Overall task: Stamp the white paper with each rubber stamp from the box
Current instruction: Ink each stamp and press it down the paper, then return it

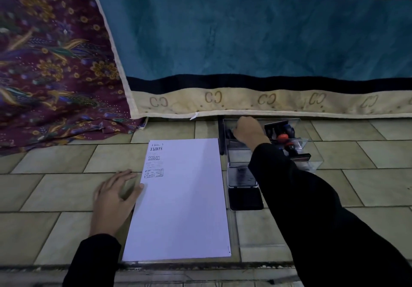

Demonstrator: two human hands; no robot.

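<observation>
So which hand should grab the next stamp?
Probably the right hand: it is reaching into the clear box where the stamps are, while the left hand lies flat against the left edge of the paper.

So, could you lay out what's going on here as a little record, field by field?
Paper: white, on the tiled floor, prints at its far left corner
Box: clear, right of the paper, holds stamps
Ink pad: open, nearer than the box
Left hand: flat, fingertips at the paper's left edge
Right hand: in the box, fingers curled; grip hidden
</observation>
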